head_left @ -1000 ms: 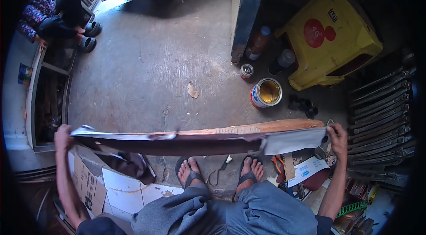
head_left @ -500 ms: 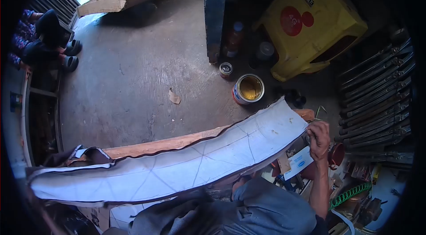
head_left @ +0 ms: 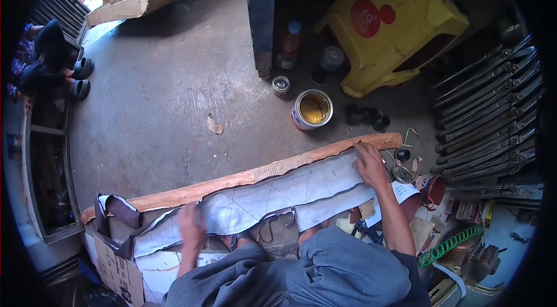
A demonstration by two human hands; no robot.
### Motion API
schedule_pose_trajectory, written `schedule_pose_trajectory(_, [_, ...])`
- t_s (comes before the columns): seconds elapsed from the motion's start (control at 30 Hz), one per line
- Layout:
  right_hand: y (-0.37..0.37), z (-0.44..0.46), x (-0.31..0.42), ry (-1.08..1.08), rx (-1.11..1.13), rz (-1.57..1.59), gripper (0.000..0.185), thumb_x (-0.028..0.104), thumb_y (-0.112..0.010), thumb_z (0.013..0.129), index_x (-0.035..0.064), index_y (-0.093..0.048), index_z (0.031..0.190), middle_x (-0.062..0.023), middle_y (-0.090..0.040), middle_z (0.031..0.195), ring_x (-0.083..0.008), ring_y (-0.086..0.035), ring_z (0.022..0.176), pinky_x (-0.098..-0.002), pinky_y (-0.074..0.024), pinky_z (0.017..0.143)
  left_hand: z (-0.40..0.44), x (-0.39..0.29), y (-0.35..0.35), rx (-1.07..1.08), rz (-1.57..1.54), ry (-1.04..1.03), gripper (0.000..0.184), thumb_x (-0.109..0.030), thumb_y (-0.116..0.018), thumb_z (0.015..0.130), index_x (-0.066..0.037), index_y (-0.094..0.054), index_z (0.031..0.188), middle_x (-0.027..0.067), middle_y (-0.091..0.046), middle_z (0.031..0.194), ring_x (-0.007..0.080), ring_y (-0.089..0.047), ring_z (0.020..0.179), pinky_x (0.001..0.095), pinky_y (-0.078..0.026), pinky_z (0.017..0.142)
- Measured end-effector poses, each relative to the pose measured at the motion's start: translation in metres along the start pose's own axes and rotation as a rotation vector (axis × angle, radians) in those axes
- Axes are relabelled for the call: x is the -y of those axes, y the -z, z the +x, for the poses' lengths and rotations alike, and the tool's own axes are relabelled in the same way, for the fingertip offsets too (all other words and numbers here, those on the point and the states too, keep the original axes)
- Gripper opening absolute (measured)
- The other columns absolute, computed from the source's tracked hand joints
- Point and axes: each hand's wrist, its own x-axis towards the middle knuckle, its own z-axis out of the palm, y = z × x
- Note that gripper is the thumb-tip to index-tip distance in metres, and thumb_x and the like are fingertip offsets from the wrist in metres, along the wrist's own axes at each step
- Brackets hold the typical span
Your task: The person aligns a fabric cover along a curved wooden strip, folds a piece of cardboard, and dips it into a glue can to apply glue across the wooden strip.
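Observation:
A long white fabric strip (head_left: 249,202) with dark edges and drawn crossing lines lies across in front of my knees, along a wooden beam (head_left: 232,182). My right hand (head_left: 371,166) is at the strip's right end, fingers closed over its upper edge by the beam. Over the left part of the strip is my left hand (head_left: 191,229), smeared by motion, so its fingers cannot be made out. Dark cloth (head_left: 122,217) is folded up at the left end. Below the strip's middle hangs a loose dark edge with a cord (head_left: 267,229).
An open can (head_left: 312,110) of yellowish stuff stands beyond the beam, beside a small tin (head_left: 281,85). A yellow plastic stool (head_left: 377,28) and stacked dark metal bars (head_left: 487,115) are on the right. A green coil (head_left: 452,246) lies lower right. Another person's feet (head_left: 81,78) show far left.
The strip has been lowered from a raised, spread position to lie against the beam. My right hand has moved left and up with its end; my left hand has come into clear view.

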Motion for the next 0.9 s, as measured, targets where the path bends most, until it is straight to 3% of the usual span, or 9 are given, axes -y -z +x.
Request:
schedule_pose_trajectory(0.1, [-0.024,0.041,-0.007,0.171,-0.066,-0.29,0.039,0.018,-0.073,0.089,0.0063,-0.068,0.126,-0.0166,-0.063,0.13,-0.035,-0.055,0.127,-0.0516,-0.0394,0.111,0.026,-0.086,-0.034,-0.05,-0.054,-0.271,0.05,-0.009,-0.074,0.084,-0.007,-0.062,0.133,0.0199,-0.058,0.134,0.0398,-0.055,0.124,0.0498,-0.043,0.106])
schedule_pose_trajectory(0.17, [-0.025,0.063,-0.014,0.058,0.256,-0.355,0.045,0.028,-0.077,0.086,0.0091,-0.069,0.127,-0.0157,-0.063,0.129,-0.0343,-0.053,0.129,-0.0552,-0.035,0.114,0.042,-0.112,-0.046,-0.015,-0.133,-0.3,0.053,-0.014,-0.076,0.083,-0.008,-0.061,0.134,0.0214,-0.057,0.131,0.04,-0.054,0.122,0.0507,-0.042,0.105])
schedule_pose_trajectory(0.2, [-0.023,0.064,-0.017,0.062,0.269,-0.351,0.045,0.028,-0.077,0.086,0.0091,-0.069,0.127,-0.0157,-0.063,0.129,-0.0343,-0.053,0.129,-0.0552,-0.035,0.114,0.047,-0.119,-0.047,-0.034,-0.105,-0.343,0.043,-0.016,-0.076,0.084,-0.007,-0.065,0.125,0.0183,-0.061,0.118,0.0376,-0.056,0.113,0.05,-0.044,0.098])
schedule_pose_trajectory(0.37, [0.028,0.092,-0.017,0.041,0.491,-0.158,0.044,0.038,-0.083,0.078,0.009,-0.078,0.11,-0.0152,-0.066,0.115,-0.0334,-0.058,0.118,-0.0451,-0.046,0.1,0.044,-0.092,-0.055,0.008,-0.036,-0.445,0.017,-0.015,-0.073,0.086,-0.007,-0.068,0.101,0.0119,-0.06,0.096,0.0332,-0.056,0.097,0.0475,-0.045,0.086])
schedule_pose_trajectory(0.4, [0.037,0.091,-0.014,0.044,0.436,-0.083,0.037,0.038,-0.083,0.079,0.0073,-0.08,0.1,-0.0145,-0.068,0.105,-0.032,-0.063,0.106,-0.0427,-0.0495,0.09,0.042,-0.085,-0.057,0.004,-0.01,-0.432,0.016,-0.015,-0.072,0.086,-0.007,-0.068,0.1,0.012,-0.06,0.096,0.0332,-0.056,0.097,0.047,-0.044,0.085])
schedule_pose_trajectory(0.53, [0.087,0.091,0.015,0.109,0.421,-0.027,0.031,0.036,-0.075,0.088,0.0072,-0.079,0.1,-0.012,-0.07,0.089,-0.0327,-0.068,0.089,-0.0422,-0.0521,0.082,0.043,-0.08,-0.062,-0.015,0.051,-0.442,0.013,-0.015,-0.07,0.088,-0.008,-0.066,0.098,0.0116,-0.059,0.095,0.0325,-0.056,0.095,0.0461,-0.043,0.084])
schedule_pose_trajectory(0.63, [0.105,0.089,0.048,0.009,0.275,-0.081,0.03,0.036,-0.072,0.091,0.0084,-0.078,0.1,-0.0116,-0.072,0.088,-0.0332,-0.068,0.088,-0.0427,-0.0518,0.082,0.049,-0.096,-0.058,-0.079,0.082,-0.472,0.014,-0.015,-0.068,0.088,-0.007,-0.063,0.098,0.0115,-0.058,0.094,0.0324,-0.056,0.095,0.0461,-0.041,0.087])
schedule_pose_trajectory(0.73, [0.12,0.09,0.061,0.145,0.19,-0.101,0.029,0.036,-0.071,0.09,0.0089,-0.078,0.095,-0.0094,-0.073,0.086,-0.0305,-0.069,0.085,-0.0416,-0.0497,0.08,0.047,-0.103,-0.057,-0.111,0.07,-0.492,0.015,-0.015,-0.068,0.088,-0.006,-0.062,0.098,0.0122,-0.058,0.096,0.0327,-0.055,0.095,0.046,-0.041,0.086])
schedule_pose_trajectory(0.9, [0.151,0.068,0.095,0.315,0.168,-0.251,0.036,0.04,-0.081,0.08,0.0075,-0.073,0.094,-0.0068,-0.067,0.082,-0.0269,-0.064,0.081,-0.0374,-0.0429,0.081,0.04,-0.129,-0.051,-0.106,-0.032,-0.452,0.038,-0.015,-0.073,0.085,-0.003,-0.057,0.118,0.0187,-0.059,0.11,0.0364,-0.056,0.102,0.048,-0.042,0.091])
